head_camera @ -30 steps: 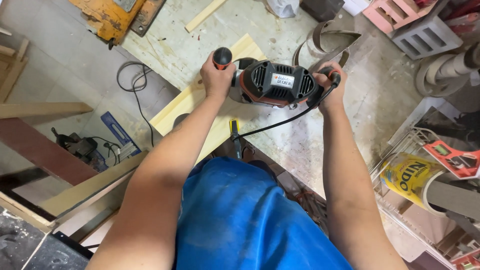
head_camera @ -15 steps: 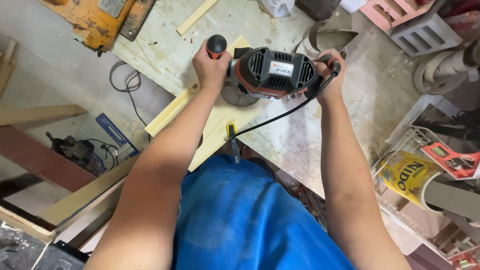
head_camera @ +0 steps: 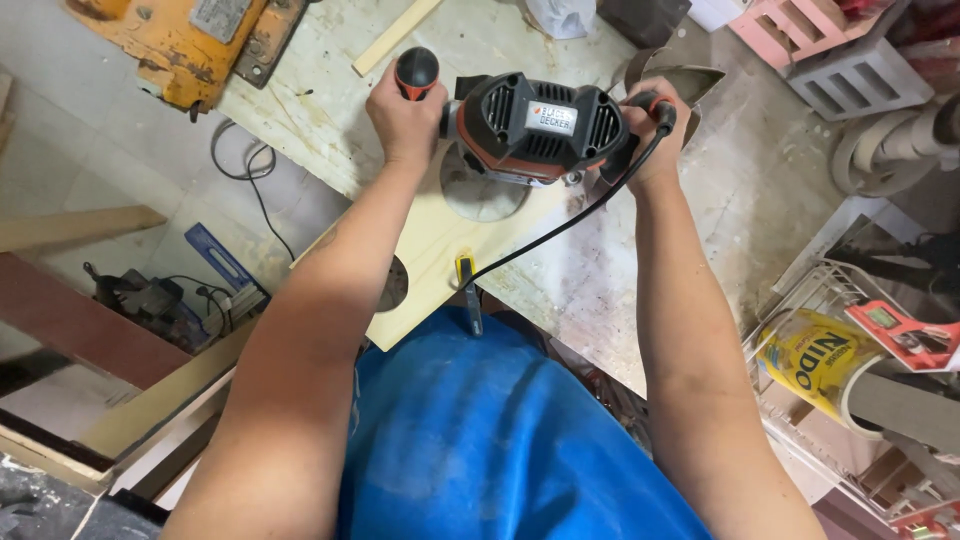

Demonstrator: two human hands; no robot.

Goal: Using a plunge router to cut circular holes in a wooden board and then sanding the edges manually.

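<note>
A black and orange power router [head_camera: 535, 128] stands on a pale wood board [head_camera: 440, 240] lying on the workbench [head_camera: 700, 220]. My left hand [head_camera: 405, 115] grips the router's left knob handle. My right hand [head_camera: 650, 135] grips its right handle, where the black cord [head_camera: 560, 232] leaves and runs down toward me. The board has a round hole [head_camera: 393, 285] near its front end, partly hidden by my left forearm. A clamp with a yellow handle [head_camera: 466, 285] holds the board at the bench's front edge.
An orange machine [head_camera: 190, 45] sits at the bench's back left. A thin wood strip [head_camera: 395, 38] lies behind the router. Wood planks, a tool and cables lie on the floor at left. A wire basket [head_camera: 800, 300] with a yellow tin [head_camera: 815, 360] stands at right.
The router and both hands have moved farther along the board, away from me. More of the board's near end shows.
</note>
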